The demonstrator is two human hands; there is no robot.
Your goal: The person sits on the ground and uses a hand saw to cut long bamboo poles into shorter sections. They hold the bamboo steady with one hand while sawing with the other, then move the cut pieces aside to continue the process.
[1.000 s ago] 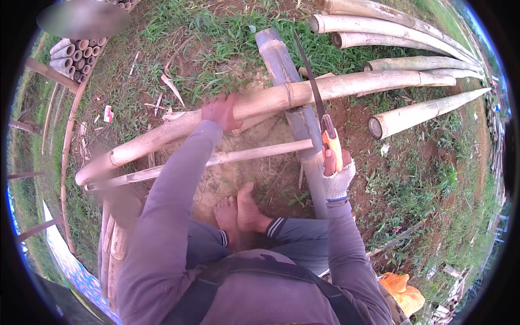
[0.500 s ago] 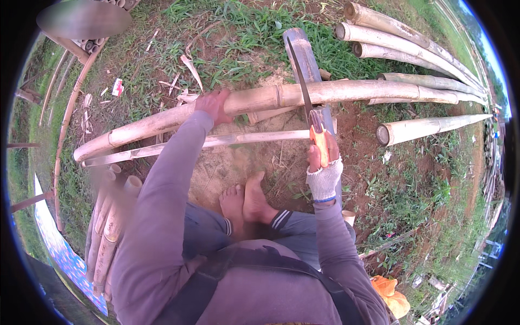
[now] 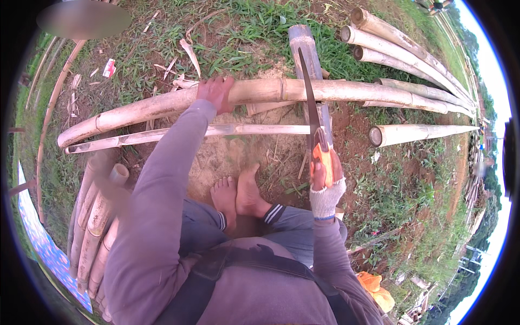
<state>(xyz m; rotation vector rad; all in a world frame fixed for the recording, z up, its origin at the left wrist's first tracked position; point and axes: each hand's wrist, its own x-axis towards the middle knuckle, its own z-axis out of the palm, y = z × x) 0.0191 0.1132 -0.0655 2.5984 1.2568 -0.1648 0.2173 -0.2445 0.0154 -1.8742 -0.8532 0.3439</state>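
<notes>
A long, pale bamboo pole (image 3: 346, 90) runs across in front of me, resting on a thicker grey bamboo piece (image 3: 301, 39) that points away from me. My left hand (image 3: 215, 94) is closed over the top of the pole, left of its middle node. In my right hand (image 3: 327, 181), which wears a white knitted glove with bare fingertips, is a pruning saw (image 3: 322, 160) with an orange handle. Its dark, curved blade lies across the pole, just right of that node, tip pointing away. Any cut under the blade is too small to make out.
A thinner bamboo strip (image 3: 244, 129) lies nearer me, above my bare feet (image 3: 238, 195). Several bamboo poles (image 3: 414, 81) are spread at the right, and more bamboo lengths (image 3: 95, 238) lean at lower left. An orange cloth (image 3: 376, 292) sits by my right elbow.
My right hand has drawn the saw back toward me, its handle now lower in view. My left hand keeps its hold on the pole. The whole view has shifted slightly.
</notes>
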